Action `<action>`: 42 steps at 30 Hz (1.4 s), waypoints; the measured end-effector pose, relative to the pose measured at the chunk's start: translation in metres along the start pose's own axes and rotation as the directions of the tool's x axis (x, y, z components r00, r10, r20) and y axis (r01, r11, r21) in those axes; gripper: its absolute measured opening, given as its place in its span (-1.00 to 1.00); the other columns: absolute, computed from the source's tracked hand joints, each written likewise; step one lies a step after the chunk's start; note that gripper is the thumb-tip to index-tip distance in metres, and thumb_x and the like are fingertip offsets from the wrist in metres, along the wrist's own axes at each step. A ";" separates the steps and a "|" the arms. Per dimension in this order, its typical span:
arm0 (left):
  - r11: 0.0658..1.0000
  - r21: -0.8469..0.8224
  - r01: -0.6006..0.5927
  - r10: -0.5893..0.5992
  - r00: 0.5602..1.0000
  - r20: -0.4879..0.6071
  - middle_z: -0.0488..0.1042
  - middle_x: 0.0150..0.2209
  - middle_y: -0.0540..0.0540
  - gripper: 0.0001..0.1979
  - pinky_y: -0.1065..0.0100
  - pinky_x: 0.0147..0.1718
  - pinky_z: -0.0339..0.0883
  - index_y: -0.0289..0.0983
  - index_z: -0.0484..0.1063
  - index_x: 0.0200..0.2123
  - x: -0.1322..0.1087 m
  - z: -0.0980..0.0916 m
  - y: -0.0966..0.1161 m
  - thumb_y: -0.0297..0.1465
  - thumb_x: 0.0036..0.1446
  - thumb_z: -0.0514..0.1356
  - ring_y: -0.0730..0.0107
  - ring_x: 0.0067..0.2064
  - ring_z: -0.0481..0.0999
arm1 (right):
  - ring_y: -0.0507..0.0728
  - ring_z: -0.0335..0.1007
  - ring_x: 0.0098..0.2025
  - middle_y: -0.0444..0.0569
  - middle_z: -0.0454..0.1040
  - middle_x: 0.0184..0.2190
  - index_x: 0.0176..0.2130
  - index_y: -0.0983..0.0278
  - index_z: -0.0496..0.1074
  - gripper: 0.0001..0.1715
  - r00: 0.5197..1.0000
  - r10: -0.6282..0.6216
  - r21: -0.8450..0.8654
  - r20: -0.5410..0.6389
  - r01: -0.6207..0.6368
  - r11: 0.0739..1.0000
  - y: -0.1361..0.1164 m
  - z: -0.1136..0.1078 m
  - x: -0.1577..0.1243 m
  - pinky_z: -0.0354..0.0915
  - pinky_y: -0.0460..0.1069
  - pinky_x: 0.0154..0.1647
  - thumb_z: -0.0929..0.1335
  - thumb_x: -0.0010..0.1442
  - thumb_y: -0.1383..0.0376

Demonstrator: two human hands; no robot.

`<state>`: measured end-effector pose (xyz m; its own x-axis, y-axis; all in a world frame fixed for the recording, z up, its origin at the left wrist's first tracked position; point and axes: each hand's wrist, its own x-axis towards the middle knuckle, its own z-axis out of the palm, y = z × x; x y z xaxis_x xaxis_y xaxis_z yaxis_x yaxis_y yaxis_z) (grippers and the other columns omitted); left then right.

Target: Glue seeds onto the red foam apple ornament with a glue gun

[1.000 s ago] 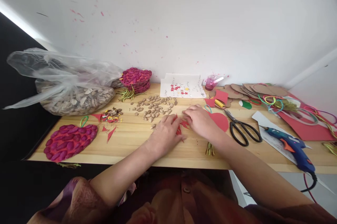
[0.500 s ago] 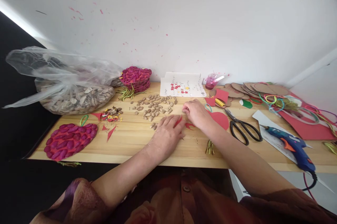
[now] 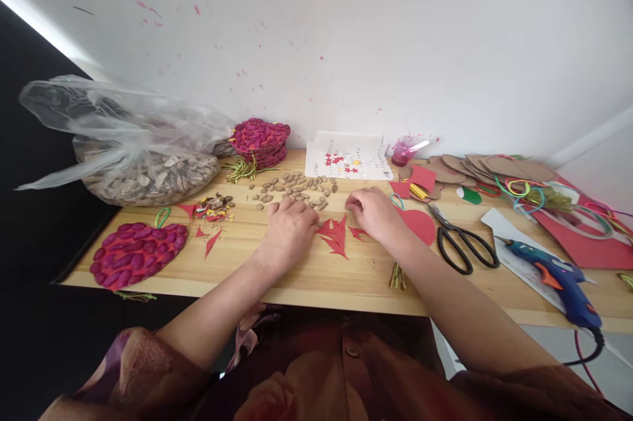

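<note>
My left hand (image 3: 291, 231) rests on the wooden table with its fingers curled under, at the near edge of the loose brown seeds (image 3: 297, 183). Whatever may lie beneath its fingers is hidden. Just right of it is a bunch of red scraps (image 3: 335, 236). My right hand (image 3: 372, 213) is closed, fingertips together, above a smaller red scrap (image 3: 357, 233); nothing can be made out in its pinch. A red heart-shaped piece (image 3: 419, 226) with a blue loop lies partly under my right wrist, and a yarn tassel (image 3: 397, 277) shows below it.
Black-handled scissors (image 3: 462, 239) and a blue glue gun (image 3: 554, 276) lie to the right, near cardboard shapes (image 3: 475, 169). At left are a magenta seed-covered heart (image 3: 138, 255) and a plastic bag (image 3: 148, 170). A paper with stars (image 3: 366, 144) and a pink cup (image 3: 403, 154) stand behind.
My left hand has moved left, off the red scraps, which now show fully, and its fingers are more curled. My right hand stays nearly in place. The view has shifted slightly.
</note>
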<state>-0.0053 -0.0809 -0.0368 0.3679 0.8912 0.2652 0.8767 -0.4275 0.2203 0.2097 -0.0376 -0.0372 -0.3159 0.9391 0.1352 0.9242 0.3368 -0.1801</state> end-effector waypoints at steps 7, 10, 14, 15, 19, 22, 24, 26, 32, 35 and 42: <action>0.999 0.012 0.046 -0.046 0.998 0.033 0.59 -0.23 -0.12 -0.89 0.08 -0.11 0.15 -0.21 0.55 -0.35 0.011 -0.001 -0.005 -0.41 0.22 0.22 0.02 -0.05 0.44 | 0.18 0.48 -0.04 0.05 0.48 0.05 0.04 0.25 0.45 -0.68 1.000 -0.002 0.001 0.005 0.002 1.000 -0.002 0.002 -0.001 0.45 0.18 -0.04 0.37 0.33 0.19; 0.997 0.023 0.070 -0.070 0.997 0.018 0.60 -0.21 -0.13 -0.88 0.07 -0.10 0.17 -0.22 0.55 -0.35 0.013 -0.005 -0.011 -0.42 0.20 0.21 0.02 -0.05 0.44 | 0.18 0.48 -0.04 0.05 0.49 0.04 0.03 0.25 0.46 -0.69 1.000 -0.021 0.014 0.009 0.021 1.000 -0.003 0.002 -0.005 0.45 0.18 -0.04 0.37 0.33 0.19; 0.993 0.066 0.095 -0.094 0.995 -0.021 0.60 -0.23 -0.18 -0.86 0.07 -0.11 0.21 -0.25 0.55 -0.31 0.017 -0.008 -0.017 -0.44 0.22 0.17 -0.02 -0.06 0.45 | 0.16 0.48 -0.06 0.04 0.50 0.02 0.01 0.25 0.47 -0.71 1.000 -0.025 0.030 -0.003 0.025 0.999 -0.002 0.002 -0.008 0.45 0.17 -0.05 0.36 0.34 0.20; 0.992 0.080 0.095 -0.092 0.995 -0.037 0.60 -0.22 -0.18 -0.85 0.06 -0.11 0.22 -0.25 0.55 -0.28 0.017 -0.007 -0.018 -0.45 0.23 0.16 -0.03 -0.06 0.46 | 0.16 0.48 -0.06 0.04 0.50 0.01 0.00 0.25 0.47 -0.72 1.000 -0.024 0.033 -0.008 0.024 0.999 -0.001 0.002 -0.008 0.45 0.17 -0.05 0.36 0.34 0.20; 1.000 0.020 0.002 0.000 0.998 -0.070 0.56 -0.17 -0.20 -0.77 0.11 -0.07 0.29 -0.28 0.52 -0.11 0.008 -0.006 -0.021 -0.51 0.27 0.08 0.06 -0.08 0.48 | 0.16 0.48 -0.05 0.03 0.51 0.00 -0.02 0.25 0.48 -0.75 0.999 -0.038 0.048 -0.013 0.038 0.998 0.000 0.001 -0.006 0.44 0.17 -0.04 0.36 0.34 0.21; 0.989 -0.144 -0.043 0.037 0.998 -0.046 0.53 -0.17 -0.17 -0.79 0.21 -0.06 0.34 -0.29 0.49 -0.12 -0.009 -0.007 -0.024 -0.51 0.28 0.08 0.19 -0.12 0.50 | 0.15 0.49 -0.08 0.02 0.52 -0.02 -0.04 0.26 0.49 -0.76 0.999 -0.050 0.055 -0.005 0.051 0.997 -0.001 0.000 -0.007 0.45 0.15 -0.05 0.36 0.34 0.21; 0.973 -0.229 -0.010 0.006 1.000 -0.018 0.51 -0.19 -0.13 -0.85 0.25 -0.08 0.37 -0.26 0.48 -0.18 -0.020 -0.008 -0.027 -0.50 0.26 0.12 0.23 -0.14 0.51 | 0.14 0.50 -0.10 0.02 0.53 -0.04 -0.05 0.26 0.49 -0.77 0.998 -0.061 0.057 0.003 0.061 0.996 -0.001 -0.001 -0.008 0.46 0.14 -0.07 0.36 0.34 0.21; 0.962 -0.272 0.022 -0.019 1.000 0.014 0.50 -0.20 -0.09 -0.87 0.29 -0.12 0.38 -0.24 0.46 -0.23 -0.028 -0.008 -0.030 -0.52 0.23 0.13 0.27 -0.16 0.51 | 0.14 0.50 -0.09 0.01 0.53 -0.04 -0.05 0.26 0.49 -0.77 0.998 -0.063 0.049 0.000 0.063 0.997 0.003 -0.004 -0.008 0.46 0.15 -0.07 0.36 0.34 0.22; 0.967 -0.251 0.047 -0.050 0.999 -0.009 0.49 -0.19 -0.11 -0.82 0.26 -0.08 0.39 -0.25 0.46 -0.24 -0.020 -0.003 -0.038 -0.53 0.24 0.07 0.25 -0.15 0.52 | 0.21 0.46 0.02 0.06 0.49 0.05 0.02 0.26 0.47 -0.69 0.999 0.012 -0.070 -0.033 -0.014 0.997 0.024 -0.010 -0.005 0.41 0.22 0.03 0.37 0.33 0.20; 0.976 -0.216 0.043 -0.053 0.998 -0.039 0.47 -0.17 -0.15 -0.78 0.24 -0.07 0.40 -0.27 0.49 -0.20 -0.013 0.002 -0.041 -0.53 0.25 0.04 0.23 -0.14 0.51 | 0.19 0.47 -0.01 0.06 0.49 0.05 0.02 0.26 0.47 -0.70 1.000 0.014 -0.125 0.021 -0.011 0.992 0.025 -0.009 -0.007 0.42 0.20 0.01 0.37 0.33 0.19; 0.990 -0.133 -0.054 0.042 0.995 -0.087 0.48 -0.21 -0.15 -0.79 0.20 -0.06 0.38 -0.26 0.54 -0.22 0.000 0.004 -0.035 -0.44 0.30 0.09 0.21 -0.15 0.49 | 0.18 0.47 -0.02 0.06 0.50 0.03 0.00 0.26 0.48 -0.72 0.997 -0.017 -0.151 0.069 0.027 0.988 0.016 -0.010 -0.009 0.42 0.19 0.01 0.37 0.33 0.19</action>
<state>-0.0350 -0.0658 -0.0482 0.3764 0.8558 0.3549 0.8067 -0.4911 0.3288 0.2300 -0.0414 -0.0311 -0.3453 0.9358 0.0707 0.9371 0.3478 -0.0275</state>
